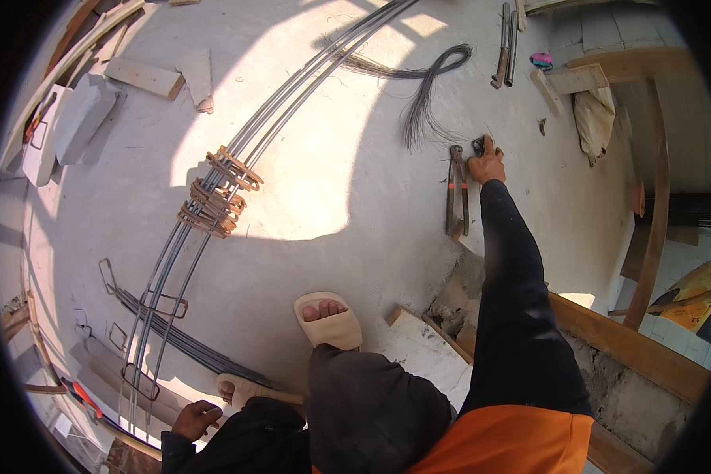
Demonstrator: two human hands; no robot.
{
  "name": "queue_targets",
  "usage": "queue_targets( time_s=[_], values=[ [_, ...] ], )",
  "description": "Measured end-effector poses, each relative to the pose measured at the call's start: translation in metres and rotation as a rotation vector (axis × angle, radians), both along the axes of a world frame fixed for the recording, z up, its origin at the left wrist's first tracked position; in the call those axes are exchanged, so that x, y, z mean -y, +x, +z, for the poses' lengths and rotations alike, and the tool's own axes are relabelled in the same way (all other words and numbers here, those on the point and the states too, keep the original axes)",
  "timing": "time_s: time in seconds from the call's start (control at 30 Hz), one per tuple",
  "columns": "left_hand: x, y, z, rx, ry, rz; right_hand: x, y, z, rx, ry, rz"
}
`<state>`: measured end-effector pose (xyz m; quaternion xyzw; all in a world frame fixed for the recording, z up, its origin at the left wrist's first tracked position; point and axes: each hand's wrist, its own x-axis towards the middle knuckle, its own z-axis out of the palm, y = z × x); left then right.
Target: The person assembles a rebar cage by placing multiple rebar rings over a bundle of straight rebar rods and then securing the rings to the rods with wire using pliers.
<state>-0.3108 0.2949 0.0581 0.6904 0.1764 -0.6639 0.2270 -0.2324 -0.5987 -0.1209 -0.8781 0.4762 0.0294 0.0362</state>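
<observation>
My right hand [488, 166] reaches out over the floor at the upper right, its fingers bent down on a small dark object [478, 145] that I cannot make out. Just left of it lies a pair of end-cutting pliers [457, 189] with long dark handles and an orange-red band. A bundle of thin tie wire [423, 103], looped at one end, spreads its loose ends close to the pliers. By my knee at the lower left, my left hand [197, 419] hangs with loosely bent fingers, the thumb apart, and nothing visible in it.
Long steel bars [272, 110] run diagonally on the left, carrying a cluster of rusty stirrups [216, 193]. More bars [189, 344] lie near my sandalled feet. Two metal rods or tools [504, 51] lie at the upper right. A wooden beam [628, 345] edges the right side.
</observation>
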Motion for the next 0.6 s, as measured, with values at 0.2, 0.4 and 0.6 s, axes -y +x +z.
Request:
queue_targets(
  time_s=[0.2,0.4,0.6],
  values=[
    [-0.010,-0.004,-0.009,0.007,-0.010,0.001,0.024,0.002,-0.006,0.064,0.055,0.041],
    [0.002,0.003,-0.001,0.099,-0.043,-0.025,-0.022,-0.008,0.042,0.464,0.302,-0.268],
    [-0.002,-0.002,-0.010,0.090,-0.064,0.064,-0.164,-0.009,0.077,0.904,0.469,-0.264]
  ],
)
